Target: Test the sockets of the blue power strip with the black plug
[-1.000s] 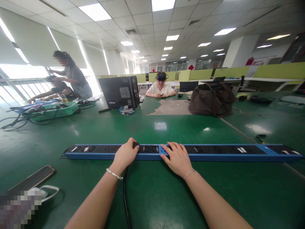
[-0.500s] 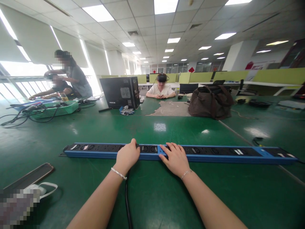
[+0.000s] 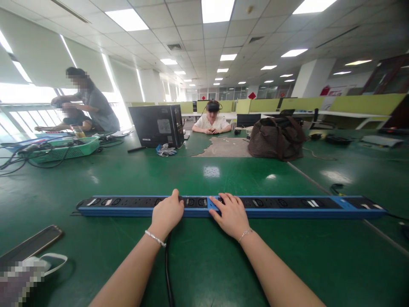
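A long black and blue power strip [image 3: 281, 205] lies across the green table in front of me. My left hand [image 3: 168, 213] is closed over its sockets, left of the middle. A black power cable [image 3: 168, 273] runs down from under that hand toward me; its plug is in my fingers, mostly hidden, at the strip's top face. Just to the right, my right hand [image 3: 230, 215] rests on the strip with its fingers spread over the top and the thumb on the blue section near the front edge. Several sockets show between and beside the hands.
At the lower left lie a phone [image 3: 35, 245] and a white strap [image 3: 56, 262]. Farther back are a green basket [image 3: 84, 147] with cables, a black computer case [image 3: 156, 125], gloves [image 3: 166, 150] and a brown bag [image 3: 275, 138]. Other people sit and stand beyond.
My view has shifted slightly, so everything sits a little farther left. Both hands keep nearly the same places on the power strip, and the left stays closed on the plug.
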{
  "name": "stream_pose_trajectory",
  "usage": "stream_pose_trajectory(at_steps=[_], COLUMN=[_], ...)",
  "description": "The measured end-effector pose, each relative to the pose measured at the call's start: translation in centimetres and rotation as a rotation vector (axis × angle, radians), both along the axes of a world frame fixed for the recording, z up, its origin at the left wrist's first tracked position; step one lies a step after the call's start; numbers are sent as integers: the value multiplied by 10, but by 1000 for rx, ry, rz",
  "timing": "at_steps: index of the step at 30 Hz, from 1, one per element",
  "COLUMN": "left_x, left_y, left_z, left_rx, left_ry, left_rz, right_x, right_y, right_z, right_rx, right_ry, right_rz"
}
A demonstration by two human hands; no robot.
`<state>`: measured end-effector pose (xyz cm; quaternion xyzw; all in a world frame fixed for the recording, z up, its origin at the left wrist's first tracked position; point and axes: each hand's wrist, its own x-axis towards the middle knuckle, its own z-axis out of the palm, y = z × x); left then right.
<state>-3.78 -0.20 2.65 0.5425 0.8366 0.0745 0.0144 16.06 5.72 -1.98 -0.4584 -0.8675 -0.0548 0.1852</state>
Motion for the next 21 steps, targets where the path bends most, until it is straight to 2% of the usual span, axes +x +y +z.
stream_pose_trajectory(at_steps=[13, 21], left_x=[-1, -1], left_y=[2, 4], left_z=[-3, 1], left_rx=[22, 1], left_ry=[-12, -47], left_rz=[-12, -22], right_x=[-1, 0], right_y=[1, 0], right_z=[-1, -1], right_rx=[-9, -1], right_ry=[30, -3], right_rz=[6, 10])
